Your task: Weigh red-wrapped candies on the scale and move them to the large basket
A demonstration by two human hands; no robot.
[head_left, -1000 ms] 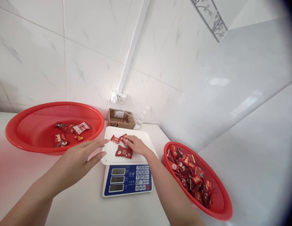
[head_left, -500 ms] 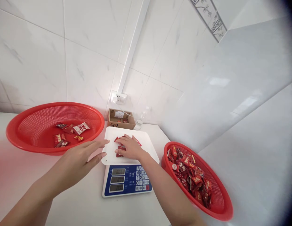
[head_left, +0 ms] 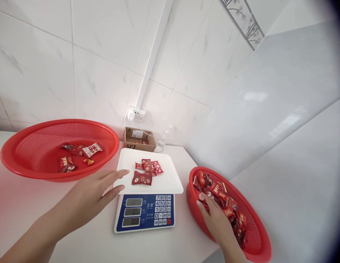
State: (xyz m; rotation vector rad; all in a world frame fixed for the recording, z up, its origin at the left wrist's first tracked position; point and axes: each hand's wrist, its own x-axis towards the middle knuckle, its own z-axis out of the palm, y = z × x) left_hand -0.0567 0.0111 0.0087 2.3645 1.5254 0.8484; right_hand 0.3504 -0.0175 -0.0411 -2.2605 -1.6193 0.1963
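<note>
A blue-faced digital scale (head_left: 144,213) carries a white tray (head_left: 172,182) with several red candy packets (head_left: 147,170) lying on it. My left hand (head_left: 91,193) hovers flat with fingers apart at the tray's left edge, holding nothing. My right hand (head_left: 216,220) reaches down into the red basket (head_left: 258,244) on the right, its fingers among the many red candy packets (head_left: 229,210) piled there. Whether it grips one is hidden.
A large red basket (head_left: 11,160) at the left holds a few packets (head_left: 76,155). Behind the scale sit a small cardboard box (head_left: 138,139), a clear bottle (head_left: 161,140) and a wall socket (head_left: 136,114). White tiled walls close the corner.
My right hand left the scale tray and moved right and down into the right basket. The packets it touched now lie bunched on the tray. My left hand barely moved.
</note>
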